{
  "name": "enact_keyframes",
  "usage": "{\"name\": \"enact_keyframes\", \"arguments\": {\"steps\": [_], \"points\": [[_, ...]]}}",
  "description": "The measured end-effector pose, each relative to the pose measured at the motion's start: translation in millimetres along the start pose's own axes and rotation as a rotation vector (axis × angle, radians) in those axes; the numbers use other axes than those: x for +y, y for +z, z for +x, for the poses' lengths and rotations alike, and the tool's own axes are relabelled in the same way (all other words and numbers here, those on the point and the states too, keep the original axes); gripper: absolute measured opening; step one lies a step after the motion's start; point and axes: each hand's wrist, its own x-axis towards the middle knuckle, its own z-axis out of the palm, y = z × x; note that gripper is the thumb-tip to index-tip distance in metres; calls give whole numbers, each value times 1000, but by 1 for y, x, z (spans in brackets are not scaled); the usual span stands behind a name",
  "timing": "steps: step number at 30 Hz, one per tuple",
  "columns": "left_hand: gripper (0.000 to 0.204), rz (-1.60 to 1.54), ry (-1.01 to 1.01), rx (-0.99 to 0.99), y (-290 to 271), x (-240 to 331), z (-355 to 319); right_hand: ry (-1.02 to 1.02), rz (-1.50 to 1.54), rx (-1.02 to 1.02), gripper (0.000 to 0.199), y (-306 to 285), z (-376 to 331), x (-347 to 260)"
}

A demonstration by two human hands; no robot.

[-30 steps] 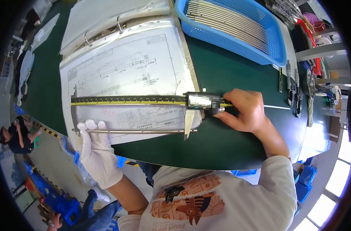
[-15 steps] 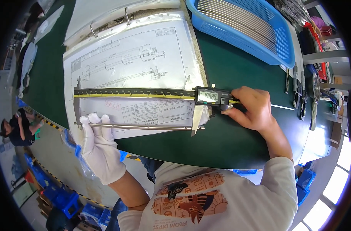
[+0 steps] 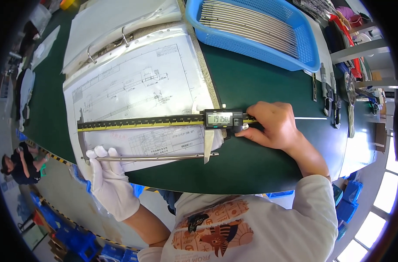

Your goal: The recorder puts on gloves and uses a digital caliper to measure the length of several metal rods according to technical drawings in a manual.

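Note:
My left hand point(image 3: 113, 185), in a white glove, pinches a thin metal rod point(image 3: 164, 158) near its left end. The rod lies crosswise over the near edge of a paper drawing point(image 3: 120, 83). My bare right hand point(image 3: 275, 125) is closed round the right part of a digital caliper point(image 3: 142, 122), thumb by the thumb roller below the display. Both long jaws point toward me; the fixed one is near the rod's left end. The sliding jaw point(image 3: 208, 146) crosses the rod a little short of its right end. Contact between jaws and rod cannot be made out.
A ring binder point(image 3: 107, 46) holds the drawing on a green tabletop point(image 3: 247, 168). Beyond it stands a blue basket point(image 3: 255, 56) with several metal rods point(image 3: 251, 26). Measuring tools point(image 3: 329, 94) lie at right. A person point(image 3: 24, 163) sits at far left beyond the table.
The view has shifted, so the scene sits further left. The caliper's sliding jaw has moved slightly toward the fixed jaw, and the display reading has changed. Both hands keep their holds.

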Motion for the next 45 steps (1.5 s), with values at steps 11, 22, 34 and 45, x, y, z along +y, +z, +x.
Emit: {"name": "enact_keyframes", "arguments": {"steps": [11,22,34,45], "points": [[21,-22,4,-23,1,-2,3,16,52,42,41,-1,2,-2],[17,-34,-18,107,9,-6,1,5,38,68,33,-1,0,-2],[17,20,65,191,14,-12,-2,-19,49,82,33,2,1,1],[18,19,54,140,5,-5,1,-19,66,66,32,0,5,-3]]}}
